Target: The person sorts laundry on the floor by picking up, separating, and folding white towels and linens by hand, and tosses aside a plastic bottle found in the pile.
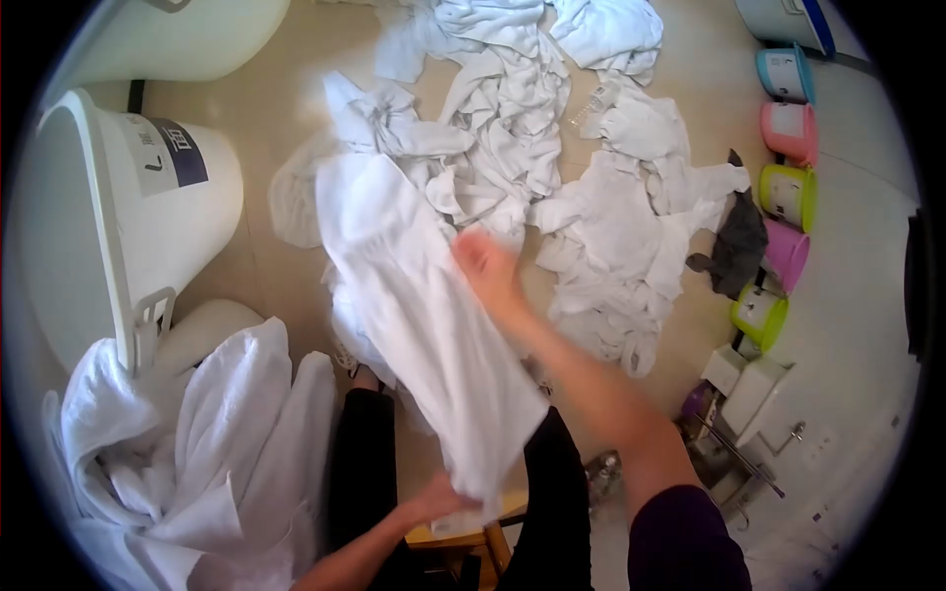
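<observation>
A long white cloth (419,295), folded lengthwise, stretches at a slant above my lap. Its near end is in my left hand (443,499), whose fingers are partly hidden by the fabric. My right hand (489,274) is by the cloth's upper right edge; motion blurs its curled fingers, and I cannot tell whether they grip it. Beyond the hands, a heap of crumpled white laundry (512,118) spreads over the floor, with more white garments (616,222) to the right.
White cloths (236,433) are piled at lower left beside a large white tub (177,227). A dark grey cloth (739,246) lies at right. Several coloured buckets line the wall, including a pink one (788,133). A wooden stool (478,552) shows between my legs.
</observation>
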